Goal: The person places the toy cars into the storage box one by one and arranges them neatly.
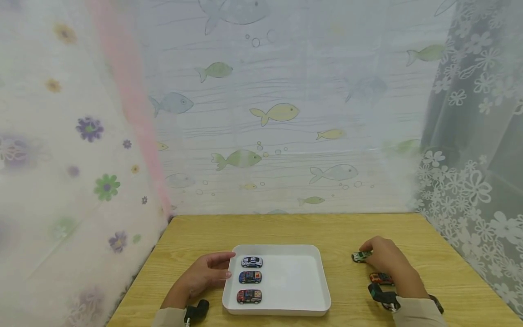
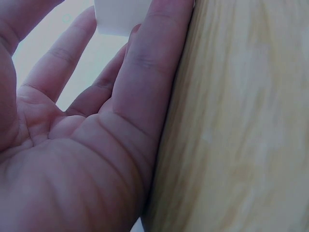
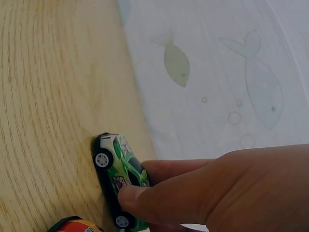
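My right hand [image 1: 386, 259] pinches a green and white toy car [image 3: 120, 179] between thumb and fingers at the right of the table. The car's wheels are at the table surface; whether it is lifted cannot be told. My left hand [image 1: 206, 274] is at the left side of a white tray [image 1: 286, 312], fingers loosely extended by its rim. Inside the tray, along its left side, lie a white toy car [image 1: 251, 262], a blue toy car [image 1: 250, 277] and a red toy car [image 1: 249, 296], one below another.
An orange and red toy car [image 1: 381, 278] sits just nearer than the held car, partly behind the right wrist. The wooden table [image 1: 286, 227] ends at a fish-print curtain [image 1: 278, 136] at the back. Flowered sheets hang at both sides.
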### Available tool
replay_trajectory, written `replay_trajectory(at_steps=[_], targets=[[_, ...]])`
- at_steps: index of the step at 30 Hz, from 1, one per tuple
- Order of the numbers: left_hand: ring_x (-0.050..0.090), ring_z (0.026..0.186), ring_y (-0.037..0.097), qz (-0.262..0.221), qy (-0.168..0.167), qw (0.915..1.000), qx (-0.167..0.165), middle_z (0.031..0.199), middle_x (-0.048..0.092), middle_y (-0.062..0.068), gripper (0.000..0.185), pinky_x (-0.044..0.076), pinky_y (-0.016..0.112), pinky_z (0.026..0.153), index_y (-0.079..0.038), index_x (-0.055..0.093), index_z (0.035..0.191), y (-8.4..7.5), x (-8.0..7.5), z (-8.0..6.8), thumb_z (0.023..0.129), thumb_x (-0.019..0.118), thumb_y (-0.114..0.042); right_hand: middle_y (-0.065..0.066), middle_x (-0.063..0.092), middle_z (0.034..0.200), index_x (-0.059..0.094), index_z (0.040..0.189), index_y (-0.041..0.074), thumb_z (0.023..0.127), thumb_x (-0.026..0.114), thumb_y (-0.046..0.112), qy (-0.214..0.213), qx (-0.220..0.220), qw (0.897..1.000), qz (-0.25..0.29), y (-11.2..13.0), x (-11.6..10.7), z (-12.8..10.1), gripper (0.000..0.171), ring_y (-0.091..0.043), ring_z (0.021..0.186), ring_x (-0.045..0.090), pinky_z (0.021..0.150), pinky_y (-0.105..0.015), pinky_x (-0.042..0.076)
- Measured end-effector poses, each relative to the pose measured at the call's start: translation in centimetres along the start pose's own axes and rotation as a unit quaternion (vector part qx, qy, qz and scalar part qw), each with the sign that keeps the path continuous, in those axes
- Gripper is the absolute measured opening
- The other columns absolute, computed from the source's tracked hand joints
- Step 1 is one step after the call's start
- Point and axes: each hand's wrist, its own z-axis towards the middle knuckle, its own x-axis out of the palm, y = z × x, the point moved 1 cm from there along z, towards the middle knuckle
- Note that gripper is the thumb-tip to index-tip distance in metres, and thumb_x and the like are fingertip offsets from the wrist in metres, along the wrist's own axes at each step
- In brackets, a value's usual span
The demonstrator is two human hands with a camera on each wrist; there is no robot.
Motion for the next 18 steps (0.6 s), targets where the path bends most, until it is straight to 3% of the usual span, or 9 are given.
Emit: replay_trajectory(at_steps=[10, 18], targets=[[0.061, 0.130, 0.028, 0.006, -0.004, 1.0000, -0.002, 0.153, 0.052, 0.022, 0.068, 0.060, 0.046, 0.096, -0.007, 0.052, 0.151, -0.1, 0.0, 0.1, 0.089, 0.080, -0.007, -0.021, 0.073, 0.120, 0.079, 0.115, 0.006, 0.088, 0.077, 0.004, -0.006, -0.012, 1.000, 0.012, 0.4, 0.5, 0.3, 0.028, -0.045, 0.109, 0.066, 0.082, -0.055, 0.059], [0.063, 0.128, 0.028, -0.007, 0.008, 0.9999, 0.005, 0.152, 0.053, 0.024, 0.069, 0.060, 0.045, 0.098, -0.004, 0.050, 0.152, 0.0, 0.1, 0.1, 0.089, 0.079, -0.005, -0.019, 0.074, 0.117, 0.079, 0.115, 0.007, 0.087, 0.079, 0.003, -0.016, -0.020, 1.000, 0.013, 1.0, 1.5, 0.4, 0.028, -0.046, 0.110, 0.066, 0.082, -0.054, 0.060]])
